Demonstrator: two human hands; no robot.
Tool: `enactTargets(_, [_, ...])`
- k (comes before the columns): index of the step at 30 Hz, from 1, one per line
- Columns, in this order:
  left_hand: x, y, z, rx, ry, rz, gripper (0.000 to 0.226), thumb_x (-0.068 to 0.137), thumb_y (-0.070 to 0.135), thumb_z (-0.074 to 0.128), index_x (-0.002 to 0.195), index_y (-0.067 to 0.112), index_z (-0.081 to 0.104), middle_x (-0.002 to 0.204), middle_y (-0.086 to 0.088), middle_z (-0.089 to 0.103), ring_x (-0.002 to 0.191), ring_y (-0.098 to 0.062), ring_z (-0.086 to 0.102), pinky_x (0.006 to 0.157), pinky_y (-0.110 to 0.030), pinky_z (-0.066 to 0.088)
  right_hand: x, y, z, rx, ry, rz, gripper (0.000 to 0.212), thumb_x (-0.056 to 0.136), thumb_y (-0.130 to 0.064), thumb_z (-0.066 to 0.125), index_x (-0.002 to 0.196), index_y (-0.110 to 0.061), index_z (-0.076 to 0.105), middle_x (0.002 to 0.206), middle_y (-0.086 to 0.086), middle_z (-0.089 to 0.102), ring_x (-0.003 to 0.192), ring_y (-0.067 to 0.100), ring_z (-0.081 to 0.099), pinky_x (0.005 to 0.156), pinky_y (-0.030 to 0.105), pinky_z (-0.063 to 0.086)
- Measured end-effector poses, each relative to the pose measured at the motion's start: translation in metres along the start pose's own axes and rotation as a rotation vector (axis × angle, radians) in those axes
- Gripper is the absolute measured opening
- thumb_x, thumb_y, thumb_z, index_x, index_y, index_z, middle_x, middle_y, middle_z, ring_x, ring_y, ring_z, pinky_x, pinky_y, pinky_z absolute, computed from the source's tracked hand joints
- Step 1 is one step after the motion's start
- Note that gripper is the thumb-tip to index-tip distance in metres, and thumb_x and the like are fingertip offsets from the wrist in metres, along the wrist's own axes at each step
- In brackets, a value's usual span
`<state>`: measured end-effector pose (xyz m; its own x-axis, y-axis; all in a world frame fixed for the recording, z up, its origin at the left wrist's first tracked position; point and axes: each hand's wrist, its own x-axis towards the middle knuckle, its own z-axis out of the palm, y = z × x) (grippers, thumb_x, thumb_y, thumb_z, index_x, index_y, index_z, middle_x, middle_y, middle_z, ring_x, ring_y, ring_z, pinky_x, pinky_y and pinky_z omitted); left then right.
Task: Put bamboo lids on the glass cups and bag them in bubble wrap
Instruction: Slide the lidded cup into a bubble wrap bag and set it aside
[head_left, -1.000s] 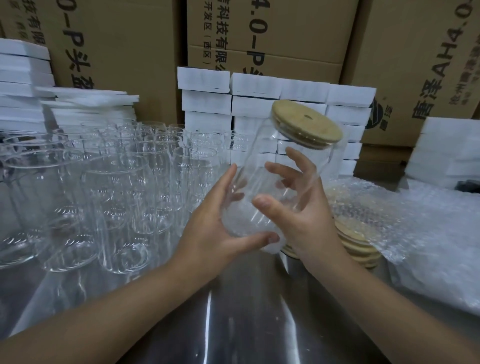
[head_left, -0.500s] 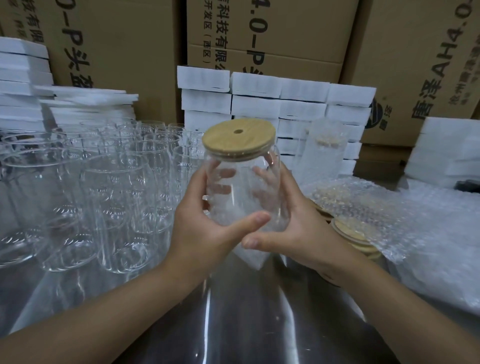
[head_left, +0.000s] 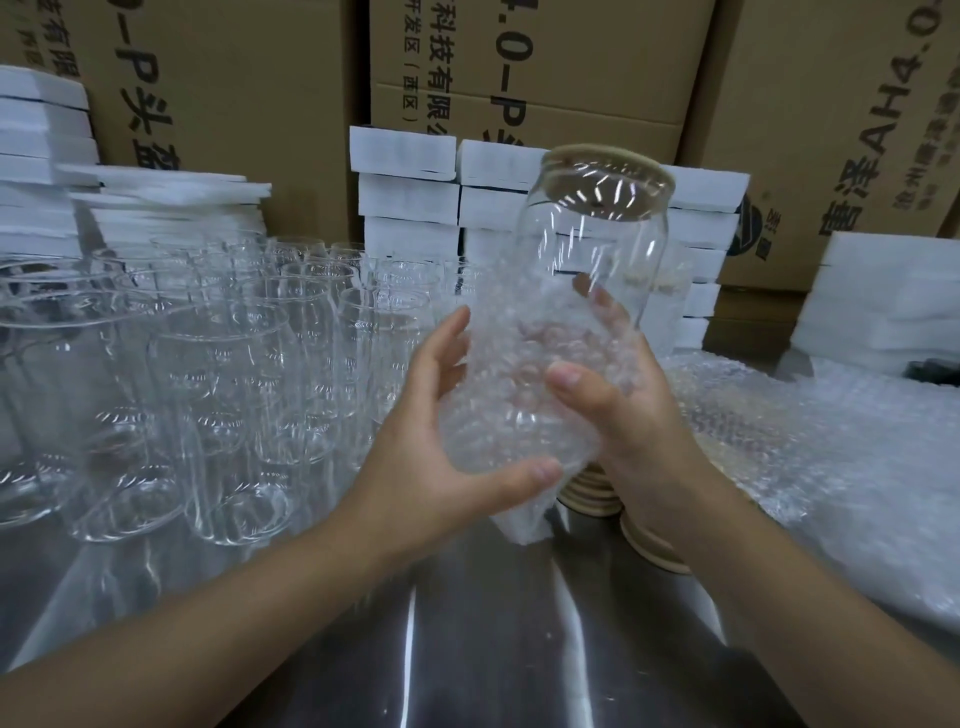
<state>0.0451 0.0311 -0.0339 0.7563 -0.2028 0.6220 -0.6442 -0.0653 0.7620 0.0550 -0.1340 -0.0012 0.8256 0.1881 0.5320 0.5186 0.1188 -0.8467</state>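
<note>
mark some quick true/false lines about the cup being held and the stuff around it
1. The held glass cup has a bamboo lid on it. True.
2. The bubble wrap bag covers the whole cup, lid included. False: it covers only the lower part; the top and lid stick out.
3. Only one hand holds the cup. False: the left hand and right hand both grip it.
4. Lidless empty cups stand on the table to the left. True.
5. The spare lids sit on top of the white boxes. False: they are stacked on the table, under the right hand.
</note>
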Motion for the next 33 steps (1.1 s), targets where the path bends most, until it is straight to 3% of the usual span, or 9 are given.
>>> enactTargets(2, [-0.001, -0.002, 0.003, -0.023, -0.068, -0.008, 0.105, 0.055, 0.043, 0.085, 0.141, 0.044, 0.025, 0.132, 0.026, 0.053, 0.121, 0.007, 0.053, 0.087, -0.007, 0.046, -0.001, 0.000, 0.000, 0.022, 0.005, -0.002, 0.093, 0.058, -0.031, 0.075, 0.141, -0.022, 0.034, 0.115, 0.002, 0.067, 0.103, 0.019, 0.069, 0.080, 0.028, 0.056])
enactTargets(5, [-0.001, -0.003, 0.004, -0.001, -0.108, -0.012, 0.093, 0.056, 0.033, 0.090, 0.131, 0.043, 0.035, 0.119, 0.035, 0.059, 0.111, 0.011, 0.058, 0.081, -0.002, 0.044, -0.005, 0.002, 0.003, -0.093, -0.037, 0.004, 0.089, 0.060, -0.038, 0.077, 0.139, -0.033, 0.036, 0.116, -0.003, 0.067, 0.106, 0.015, 0.067, 0.083, 0.029, 0.055])
enactTargets(12, [-0.002, 0.002, 0.004, 0.060, -0.057, -0.048, 0.080, 0.050, 0.049, 0.084, 0.117, 0.053, 0.040, 0.115, 0.044, 0.055, 0.107, 0.019, 0.055, 0.081, 0.003, 0.039, -0.008, 0.002, 0.003, -0.235, -0.015, -0.019, 0.083, 0.059, -0.054, 0.079, 0.132, -0.050, 0.041, 0.130, -0.005, 0.059, 0.119, 0.016, 0.059, 0.099, 0.046, 0.049])
enactTargets(17, [-0.002, 0.001, 0.004, 0.053, -0.042, -0.045, 0.075, 0.051, 0.048, 0.083, 0.114, 0.048, 0.043, 0.111, 0.046, 0.055, 0.103, 0.021, 0.055, 0.078, 0.004, 0.039, -0.009, 0.001, 0.002, -0.256, -0.020, -0.018, 0.086, 0.058, -0.052, 0.077, 0.136, -0.043, 0.041, 0.125, -0.012, 0.062, 0.113, 0.008, 0.062, 0.095, 0.036, 0.053])
enactTargets(23, [0.000, -0.005, 0.003, 0.075, 0.002, -0.043, 0.076, 0.050, 0.053, 0.082, 0.116, 0.047, 0.045, 0.114, 0.034, 0.061, 0.106, 0.010, 0.060, 0.084, -0.004, 0.043, -0.009, 0.001, 0.005, -0.301, -0.045, -0.028, 0.094, 0.058, -0.051, 0.076, 0.142, -0.031, 0.041, 0.120, -0.023, 0.062, 0.107, -0.002, 0.063, 0.083, 0.015, 0.052])
enactTargets(26, [0.001, -0.006, 0.002, 0.089, 0.018, -0.030, 0.075, 0.051, 0.053, 0.082, 0.115, 0.060, 0.043, 0.115, 0.031, 0.062, 0.106, 0.009, 0.061, 0.085, -0.006, 0.044, -0.009, 0.002, 0.005, -0.339, -0.060, -0.040, 0.094, 0.058, -0.053, 0.075, 0.143, -0.030, 0.042, 0.121, -0.027, 0.060, 0.109, -0.010, 0.058, 0.079, 0.005, 0.046])
enactTargets(29, [0.001, -0.005, 0.002, 0.088, 0.033, -0.026, 0.072, 0.051, 0.051, 0.082, 0.105, 0.074, 0.040, 0.112, 0.033, 0.063, 0.104, 0.010, 0.061, 0.081, -0.002, 0.043, -0.009, 0.003, 0.005, -0.338, -0.070, -0.045, 0.093, 0.058, -0.052, 0.076, 0.142, -0.030, 0.044, 0.125, -0.027, 0.058, 0.110, -0.010, 0.057, 0.079, 0.004, 0.045])
enactTargets(33, [0.002, -0.008, 0.003, 0.050, 0.047, -0.018, 0.068, 0.053, 0.047, 0.083, 0.106, 0.067, 0.045, 0.109, 0.025, 0.068, 0.101, 0.004, 0.066, 0.080, -0.007, 0.047, -0.009, 0.001, 0.005, -0.317, -0.084, -0.048, 0.079, 0.061, -0.044, 0.078, 0.133, -0.032, 0.050, 0.117, -0.035, 0.061, 0.104, -0.016, 0.058, 0.076, 0.000, 0.043])
